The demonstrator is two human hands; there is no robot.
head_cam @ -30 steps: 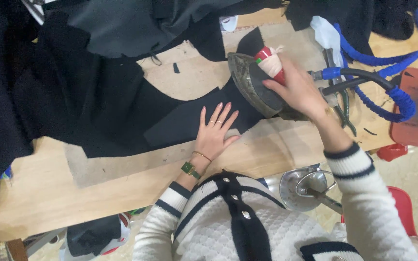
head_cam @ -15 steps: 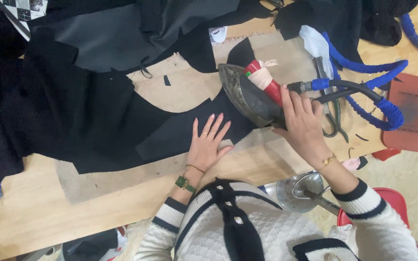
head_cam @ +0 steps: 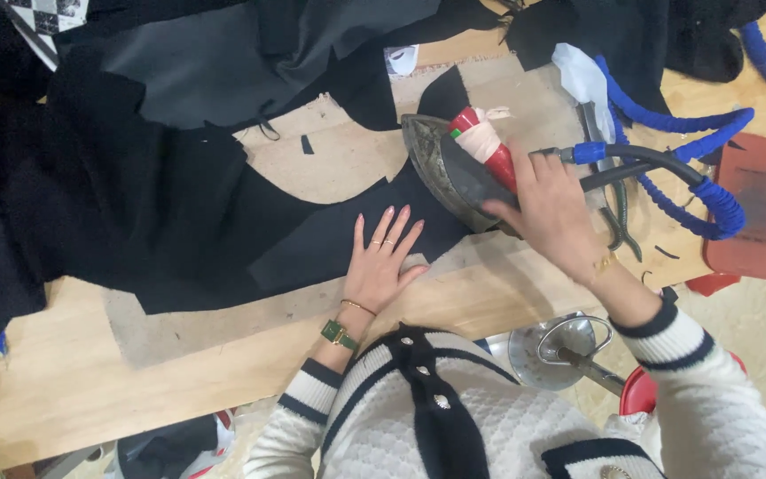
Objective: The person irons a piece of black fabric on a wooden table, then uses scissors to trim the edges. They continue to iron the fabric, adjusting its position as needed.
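Leftward since before, right hand (head_cam: 547, 208) slides iron (head_cam: 454, 168) over black fabric (head_cam: 179, 222).

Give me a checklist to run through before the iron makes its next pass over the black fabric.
1. Right hand has the iron by its red handle: ok, fingers wrap it.
2. Left hand pins the black fabric piece flat: ok, palm down, fingers spread.
3. Left fingertips apart from the iron's soleplate: ok, a gap shows, though narrow.
4. Blue hose free of the iron's path: ok, it loops to the right.
5. Scissors out of the way: ok, they lie right of the iron.
6. Soleplate heat: cannot tell.
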